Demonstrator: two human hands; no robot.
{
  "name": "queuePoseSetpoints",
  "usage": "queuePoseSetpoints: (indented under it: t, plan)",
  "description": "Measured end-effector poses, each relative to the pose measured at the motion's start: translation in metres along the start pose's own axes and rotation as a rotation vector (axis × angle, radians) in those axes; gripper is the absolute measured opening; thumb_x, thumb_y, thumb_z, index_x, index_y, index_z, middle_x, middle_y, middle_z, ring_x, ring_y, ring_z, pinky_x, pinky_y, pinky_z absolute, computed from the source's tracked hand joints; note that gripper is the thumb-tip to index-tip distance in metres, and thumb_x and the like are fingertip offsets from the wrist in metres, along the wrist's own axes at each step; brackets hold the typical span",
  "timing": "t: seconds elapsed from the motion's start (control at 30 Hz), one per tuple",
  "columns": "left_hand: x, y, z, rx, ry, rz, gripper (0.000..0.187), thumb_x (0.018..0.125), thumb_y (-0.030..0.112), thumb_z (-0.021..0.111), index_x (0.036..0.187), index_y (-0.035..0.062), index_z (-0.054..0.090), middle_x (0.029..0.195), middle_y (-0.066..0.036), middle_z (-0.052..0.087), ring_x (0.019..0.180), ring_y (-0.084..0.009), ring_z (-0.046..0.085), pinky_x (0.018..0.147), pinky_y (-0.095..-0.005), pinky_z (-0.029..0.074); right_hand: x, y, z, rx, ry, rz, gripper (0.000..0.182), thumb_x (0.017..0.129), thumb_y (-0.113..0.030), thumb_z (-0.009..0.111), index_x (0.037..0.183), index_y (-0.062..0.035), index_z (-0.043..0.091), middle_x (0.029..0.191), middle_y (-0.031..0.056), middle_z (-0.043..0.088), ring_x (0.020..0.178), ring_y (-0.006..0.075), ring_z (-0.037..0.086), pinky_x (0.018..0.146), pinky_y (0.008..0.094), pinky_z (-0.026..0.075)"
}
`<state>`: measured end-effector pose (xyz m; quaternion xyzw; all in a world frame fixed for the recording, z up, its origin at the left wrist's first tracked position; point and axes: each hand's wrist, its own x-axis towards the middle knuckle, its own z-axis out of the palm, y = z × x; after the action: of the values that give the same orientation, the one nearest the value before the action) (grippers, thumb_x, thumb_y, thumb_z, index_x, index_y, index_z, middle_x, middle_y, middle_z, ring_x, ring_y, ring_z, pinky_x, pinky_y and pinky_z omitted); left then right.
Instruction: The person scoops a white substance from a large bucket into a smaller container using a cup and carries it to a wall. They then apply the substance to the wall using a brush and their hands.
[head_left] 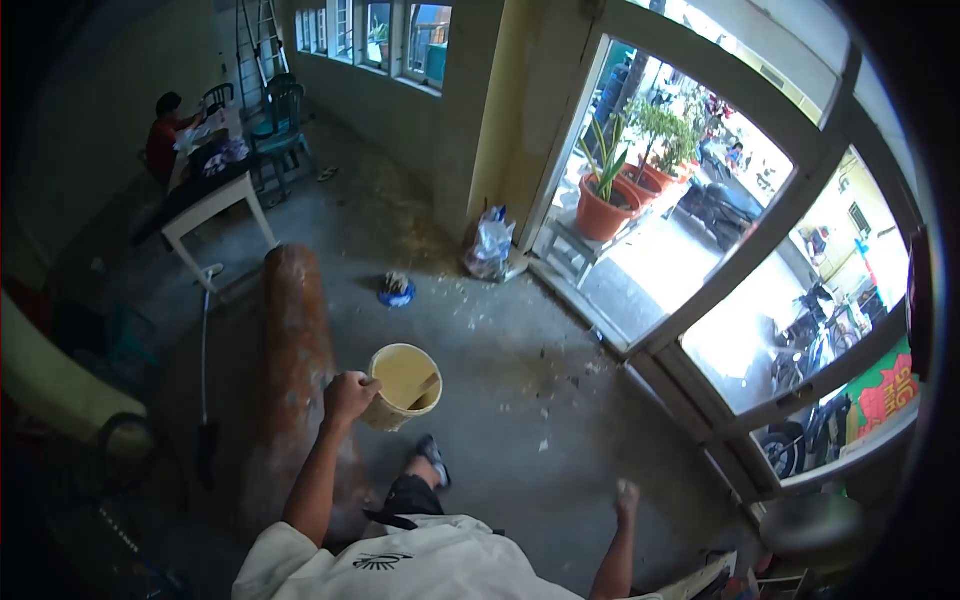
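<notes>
My left hand (350, 397) is closed on the rim of a pale bucket (384, 416), which hangs in front of my body. Cream-coloured paint or a similar substance (400, 370) is inside it. A flat, light-brown handle (426, 390) leans against the inner wall; its lower end is hidden. Out to the right and low is my right hand (627, 497), away from the bucket. It is small and blurred, so its fingers cannot be made out.
A long, rounded reddish-brown object (295, 330) lies left of the bucket. Ahead are a blue item (397, 293) and a plastic bag (490, 247) on the floor. A person (165, 135) sits at a table (205, 205). Glass doors (690, 300) stand at right, potted plants (605, 210) outside.
</notes>
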<state>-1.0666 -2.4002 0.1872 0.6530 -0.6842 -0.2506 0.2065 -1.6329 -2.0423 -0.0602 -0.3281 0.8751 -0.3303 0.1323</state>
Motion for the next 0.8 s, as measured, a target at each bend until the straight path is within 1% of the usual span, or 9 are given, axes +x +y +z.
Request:
queuePoseSetpoints:
  t: [0.03,0.1,0.2,0.27,0.3,0.33,0.37,0.53,0.8]
  plan:
    - [0.042,0.005,0.002,-0.005,-0.03,-0.033,0.034,0.068,0.038,0.057,0.07,0.0047,0.065,0.067,-0.016,0.061,0.065,-0.0317,0.061,0.059,-0.0404,0.046,0.059,-0.085,-0.002,-0.061,0.08,-0.252,0.028,0.085,-0.024,0.047,0.08,0.0022,0.054,0.077,0.0157,0.056,0.08,0.0301,0.053,0.081,0.04,0.042]
    - [0.121,0.01,0.008,-0.017,-0.023,-0.026,0.035,0.068,0.038,0.057,0.067,0.0036,0.063,0.067,-0.017,0.061,0.065,-0.0335,0.06,0.058,-0.0418,0.046,0.142,-0.212,0.007,0.073,0.047,-0.336,0.026,0.085,-0.022,0.046,0.075,0.0019,0.05,0.071,0.0134,0.053,0.074,0.0269,0.052,0.076,0.0393,0.043]
    - [0.241,0.01,0.016,0.087,0.031,-0.011,0.036,0.067,0.038,0.058,0.067,0.0027,0.063,0.067,-0.018,0.06,0.066,-0.0348,0.06,0.058,-0.0424,0.046,0.192,-0.289,0.061,0.293,-0.098,-0.167,0.024,0.083,-0.021,0.046,0.074,0.0014,0.05,0.071,0.014,0.053,0.068,0.0261,0.051,0.066,0.0389,0.042]
    - [0.309,0.018,0.011,0.056,0.004,-0.056,0.037,0.067,0.039,0.057,0.068,0.0025,0.064,0.068,-0.018,0.061,0.067,-0.0349,0.06,0.06,-0.0427,0.046,0.222,-0.188,0.149,-0.019,-0.078,-0.311,0.024,0.082,-0.02,0.047,0.071,0.0014,0.049,0.069,0.0163,0.051,0.06,0.0252,0.047,0.055,0.0386,0.038]
    - [0.346,0.018,0.009,0.057,-0.046,-0.073,0.038,0.067,0.04,0.057,0.07,0.0027,0.064,0.069,-0.018,0.061,0.067,-0.0345,0.06,0.06,-0.0426,0.046,0.191,-0.22,0.168,0.076,-0.062,-0.02,0.025,0.081,-0.021,0.047,0.076,0.0016,0.055,0.074,0.0201,0.055,0.066,0.0313,0.052,0.06,0.0407,0.04]
    - [0.385,0.021,0.004,0.064,-0.087,-0.085,0.038,0.067,0.04,0.057,0.071,0.0028,0.064,0.07,-0.018,0.061,0.068,-0.0342,0.06,0.061,-0.0424,0.046,0.175,-0.223,0.198,-0.182,-0.269,0.208,0.028,0.081,-0.022,0.047,0.083,0.0024,0.059,0.08,0.023,0.057,0.075,0.0359,0.056,0.064,0.0434,0.042]
    - [0.421,0.024,0.002,0.067,-0.077,-0.083,0.038,0.067,0.04,0.057,0.071,0.0028,0.064,0.07,-0.018,0.061,0.068,-0.0342,0.06,0.061,-0.0424,0.046,0.163,-0.236,0.225,-0.166,-0.388,0.331,0.028,0.082,-0.023,0.047,0.084,0.0024,0.058,0.081,0.0224,0.058,0.076,0.035,0.056,0.065,0.0428,0.043]
    - [0.598,0.016,-0.004,0.071,0.015,-0.067,0.038,0.067,0.04,0.057,0.071,0.0033,0.065,0.069,-0.017,0.061,0.067,-0.0331,0.06,0.06,-0.041,0.047,0.175,-0.315,0.347,-0.007,-0.618,0.607,0.03,0.083,-0.024,0.047,0.093,0.0026,0.056,0.086,0.0197,0.058,0.078,0.0303,0.057,0.068,0.0396,0.044]
    - [0.874,0.009,-0.027,0.095,-0.016,-0.124,0.035,0.068,0.039,0.058,0.07,0.0044,0.065,0.067,-0.016,0.062,0.067,-0.0325,0.061,0.062,-0.0411,0.047,0.46,-0.483,0.477,0.143,-0.584,0.554,0.037,0.086,-0.027,0.047,0.107,0.0028,0.052,0.095,0.0153,0.059,0.081,0.0227,0.058,0.073,0.0347,0.047]
